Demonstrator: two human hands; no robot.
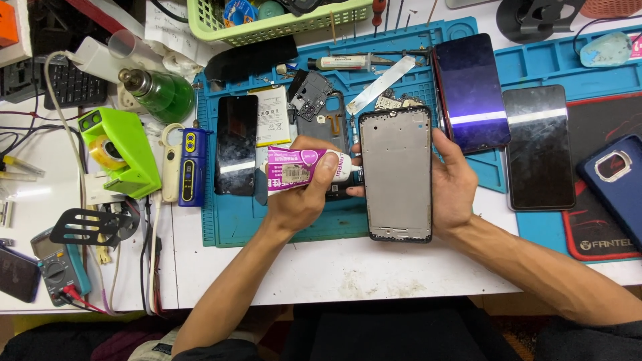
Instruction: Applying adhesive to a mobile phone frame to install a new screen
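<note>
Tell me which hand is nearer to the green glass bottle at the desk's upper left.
Left. The left hand, gripping a pink-and-white glue tube, lies right of and below the green glass bottle. The right hand, holding a grey phone frame, is farther right.

green bottle, multimeter, perhaps battery

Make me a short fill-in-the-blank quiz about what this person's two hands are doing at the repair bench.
1. The left hand holds a pink and white tube of ____.
2. The right hand holds a grey phone ____, bare of any screen.
3. Both hands work over a ____-coloured mat.
4. Left of the mat stands a bright ____ tape dispenser.

Missing words: glue; frame; blue; green
</note>
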